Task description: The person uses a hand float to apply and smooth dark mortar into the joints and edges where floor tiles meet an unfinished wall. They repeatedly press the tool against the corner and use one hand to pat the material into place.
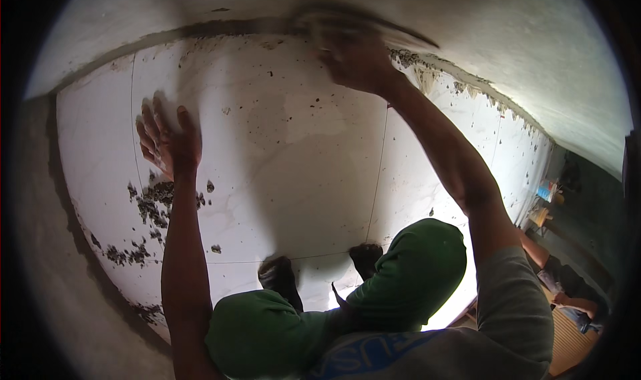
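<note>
My right hand (pixel 357 60) reaches far ahead, to where the white tile floor (pixel 304 173) meets the grey wall (pixel 467 20). Its fingers are closed on a flat trowel (pixel 400 34), smeared by motion, whose dark long edge lies along the foot of the wall. A dark mortar strip (pixel 234 26) follows that joint on the left. My left hand (pixel 172 140) is over the tiles at the left with its fingers spread and nothing in them; whether its palm touches cannot be told. Just nearer than it lie dark mortar crumbs (pixel 153 206).
Mortar crumbs dot the tiles, thickly along the far right joint. My green-clad knees (pixel 420 266) and dark shoes (pixel 280 276) are at the near middle. A rough grey border (pixel 77 226) bounds the tiles on the left. Another person (pixel 574 293) is at the lower right.
</note>
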Available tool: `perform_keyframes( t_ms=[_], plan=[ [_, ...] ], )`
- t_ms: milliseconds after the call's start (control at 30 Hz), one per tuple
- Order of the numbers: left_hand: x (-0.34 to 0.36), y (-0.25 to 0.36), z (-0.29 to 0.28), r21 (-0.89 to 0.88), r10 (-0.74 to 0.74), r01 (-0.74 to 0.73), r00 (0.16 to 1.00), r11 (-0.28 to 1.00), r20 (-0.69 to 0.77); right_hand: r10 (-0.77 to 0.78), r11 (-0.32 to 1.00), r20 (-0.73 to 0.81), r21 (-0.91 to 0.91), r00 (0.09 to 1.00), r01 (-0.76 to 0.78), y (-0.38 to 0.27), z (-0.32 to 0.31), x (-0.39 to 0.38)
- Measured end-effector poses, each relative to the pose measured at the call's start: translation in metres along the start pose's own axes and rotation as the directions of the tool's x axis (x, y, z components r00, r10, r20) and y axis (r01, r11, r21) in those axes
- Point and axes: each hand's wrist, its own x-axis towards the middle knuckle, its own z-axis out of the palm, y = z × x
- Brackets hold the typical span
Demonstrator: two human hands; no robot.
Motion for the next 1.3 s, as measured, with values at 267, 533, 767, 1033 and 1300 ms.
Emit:
perform_keyframes(
  t_ms=[267, 533, 767, 1033, 1300],
  plan=[
    [-0.003, -0.008, -0.003, -0.022, -0.010, 0.011, 1.000, 1.000, 0.024, -0.011, 0.994, 0.090, -0.103, 0.996, 0.020, 0.049, 0.004, -0.043],
    [-0.002, 0.010, -0.008, -0.001, -0.008, 0.008, 1.000, 1.000, 0.022, 0.036, 0.996, 0.020, -0.085, 0.999, -0.034, 0.069, -0.043, -0.077],
    [-0.003, 0.002, -0.007, -0.020, -0.032, 0.034, 0.996, 0.999, 0.081, 0.155, 0.984, 0.163, -0.110, 0.974, -0.138, -0.006, 0.010, 0.019],
    [-0.003, 0.007, 0.001, 0.014, -0.013, 0.012, 0.998, 1.000, 0.063, 0.162, 0.922, 0.180, -0.377, 0.970, -0.084, 0.147, -0.112, -0.174],
    [-0.003, -0.001, 0.000, 0.071, -0.032, 0.027, 0.997, 0.997, 0.076, 0.009, 0.959, 0.024, -0.283, 1.000, -0.001, 0.080, -0.081, -0.083]
  ],
)
